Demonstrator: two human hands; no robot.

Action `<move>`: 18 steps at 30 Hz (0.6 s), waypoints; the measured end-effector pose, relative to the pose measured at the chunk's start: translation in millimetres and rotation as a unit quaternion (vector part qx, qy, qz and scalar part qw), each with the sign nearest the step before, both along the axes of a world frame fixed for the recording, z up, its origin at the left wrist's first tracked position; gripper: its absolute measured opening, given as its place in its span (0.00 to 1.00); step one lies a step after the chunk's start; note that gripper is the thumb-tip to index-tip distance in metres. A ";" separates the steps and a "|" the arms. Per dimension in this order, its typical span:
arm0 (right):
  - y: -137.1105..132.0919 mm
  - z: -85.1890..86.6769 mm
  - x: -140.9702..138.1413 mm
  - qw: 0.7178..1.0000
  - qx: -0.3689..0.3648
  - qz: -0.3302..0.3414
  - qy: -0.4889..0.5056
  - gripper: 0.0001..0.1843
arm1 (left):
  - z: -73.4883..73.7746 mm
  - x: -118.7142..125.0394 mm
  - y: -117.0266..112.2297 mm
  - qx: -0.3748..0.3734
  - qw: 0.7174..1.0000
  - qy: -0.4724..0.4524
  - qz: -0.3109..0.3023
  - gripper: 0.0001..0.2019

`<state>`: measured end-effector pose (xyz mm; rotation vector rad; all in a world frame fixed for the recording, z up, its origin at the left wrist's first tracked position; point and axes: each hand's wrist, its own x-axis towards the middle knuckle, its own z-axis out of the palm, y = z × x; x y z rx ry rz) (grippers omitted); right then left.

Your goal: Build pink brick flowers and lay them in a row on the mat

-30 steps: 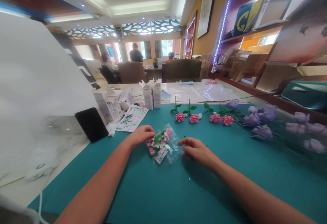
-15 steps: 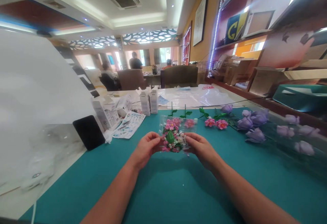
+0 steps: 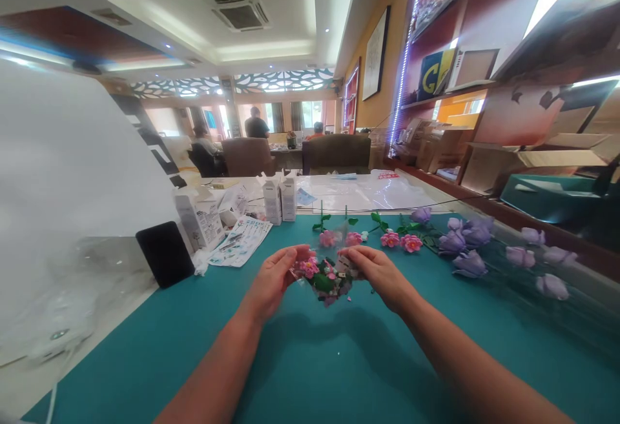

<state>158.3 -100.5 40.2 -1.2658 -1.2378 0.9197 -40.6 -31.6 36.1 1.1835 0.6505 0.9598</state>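
Observation:
A small clear plastic bag (image 3: 327, 279) of pink, green and white building pieces hangs between my hands above the teal mat (image 3: 339, 359). My left hand (image 3: 278, 275) pinches its left top edge and my right hand (image 3: 375, 269) pinches the right top edge, fingers closed on the plastic. Just behind the bag, finished pink block flowers (image 3: 394, 241) on green stems lie in a row on the mat. Purple block flowers (image 3: 467, 243) lie further right.
White small boxes (image 3: 279, 199) and an instruction sheet (image 3: 239, 241) sit at the mat's far left, with a black phone (image 3: 165, 253) leaning beside them. A white sheet (image 3: 72, 172) stands at left. Shelves with boxes run along the right wall. People sit far back.
The bag lay on the mat under my hands; both hands picked it up, held it upright, and now grip its top edge with the pieces sagging low.

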 end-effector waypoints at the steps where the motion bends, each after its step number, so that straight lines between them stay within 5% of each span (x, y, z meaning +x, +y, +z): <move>1: 0.1 1.0 -0.4 1.000 0.005 0.004 -0.014 0.25 | 0.1 -0.6 0.7 -0.003 1.000 0.001 0.007 0.20; 10: 3.5 5.8 4.9 1.000 -0.007 0.001 -0.025 0.20 | 3.0 -10.4 7.4 0.060 0.993 0.101 -0.013 0.20; 18: -3.4 15.2 4.0 0.997 -0.002 0.035 -0.076 0.18 | 31.6 6.8 -0.3 0.238 0.932 0.270 -0.030 0.16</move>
